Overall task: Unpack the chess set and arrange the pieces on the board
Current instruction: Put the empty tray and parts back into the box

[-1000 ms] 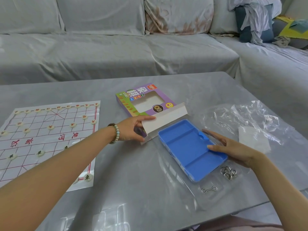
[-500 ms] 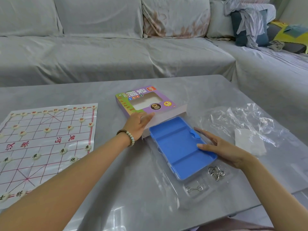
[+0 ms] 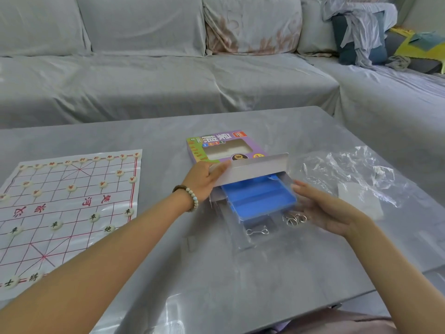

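Pinching the raised grey flap [image 3: 255, 171] of the purple chess box [image 3: 216, 141], the L hand [image 3: 202, 182] has its fingers [image 3: 218, 168] clamped on the flap's left end; beaded bracelet [image 3: 191, 197] on that wrist. R hand [image 3: 325, 210] is flat, fingers [image 3: 301, 189] straight & together, tips touching the right wall of the blue tray [image 3: 260, 198]. Tray's far end sits under the flap in the box mouth, near end sticking out toward the person. Beneath the tray is a clear plastic insert [image 3: 240, 239] w/ a wire puzzle [image 3: 257, 231] and a bunch of metal rings [image 3: 293, 219] just beside the R palm. On the left of the grey tabletop [image 3: 216, 273], well apart from the box, the xiangqi board sheet [image 3: 72, 208] lies flat w/ round pieces [image 3: 94, 217] on its lines. Right of the box there's a crumpled clear bag [image 3: 356, 169], white paper [image 3: 361, 201] near it. Grey-covered sofa [image 3: 144, 88] behind.
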Motion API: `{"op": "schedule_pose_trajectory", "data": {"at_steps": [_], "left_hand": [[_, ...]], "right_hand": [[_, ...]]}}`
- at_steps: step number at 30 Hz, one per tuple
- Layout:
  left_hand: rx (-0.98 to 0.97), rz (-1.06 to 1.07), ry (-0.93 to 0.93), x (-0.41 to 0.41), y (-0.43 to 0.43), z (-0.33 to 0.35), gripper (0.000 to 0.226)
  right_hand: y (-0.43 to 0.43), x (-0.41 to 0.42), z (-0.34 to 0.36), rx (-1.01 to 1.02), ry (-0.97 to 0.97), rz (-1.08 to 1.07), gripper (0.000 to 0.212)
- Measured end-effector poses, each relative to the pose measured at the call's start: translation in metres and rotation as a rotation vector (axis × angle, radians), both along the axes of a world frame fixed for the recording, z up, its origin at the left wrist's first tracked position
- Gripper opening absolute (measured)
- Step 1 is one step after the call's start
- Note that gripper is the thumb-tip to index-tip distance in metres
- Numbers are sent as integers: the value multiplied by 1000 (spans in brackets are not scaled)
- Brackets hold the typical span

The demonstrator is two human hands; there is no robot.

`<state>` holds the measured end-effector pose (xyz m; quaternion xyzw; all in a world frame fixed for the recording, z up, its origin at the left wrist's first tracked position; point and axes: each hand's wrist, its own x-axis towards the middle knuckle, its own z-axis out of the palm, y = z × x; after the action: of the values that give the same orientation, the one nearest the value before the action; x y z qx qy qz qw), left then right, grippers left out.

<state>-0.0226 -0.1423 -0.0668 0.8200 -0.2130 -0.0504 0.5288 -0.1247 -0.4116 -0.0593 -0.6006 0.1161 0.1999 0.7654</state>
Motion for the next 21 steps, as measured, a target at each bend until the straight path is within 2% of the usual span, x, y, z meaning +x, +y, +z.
{"op": "schedule_pose_trajectory", "data": {"at_steps": [3,6,11,15,18,21], "left_hand": [[-38,64,4,2,2,9,42],[-36,80,15,5,1,12,43],[80,56,65,-5,-11,15,61],[86,-12,107,-13,-18,23,65],[116,-16,109,-17,-21,32,56],[163,-43,133,-17,-24,39,55]], "right_hand": [[-8,-13,7,-9,-55,175,109],[-9,-18,6,-179,-106,232,108],[12,-4,2,-304,-202,-145,69],[27,14,-6,-379,-200,-325,53],[29,22,-11,-431,-230,-382,52],[28,22,-14,-430,-218,-395,61]]}}
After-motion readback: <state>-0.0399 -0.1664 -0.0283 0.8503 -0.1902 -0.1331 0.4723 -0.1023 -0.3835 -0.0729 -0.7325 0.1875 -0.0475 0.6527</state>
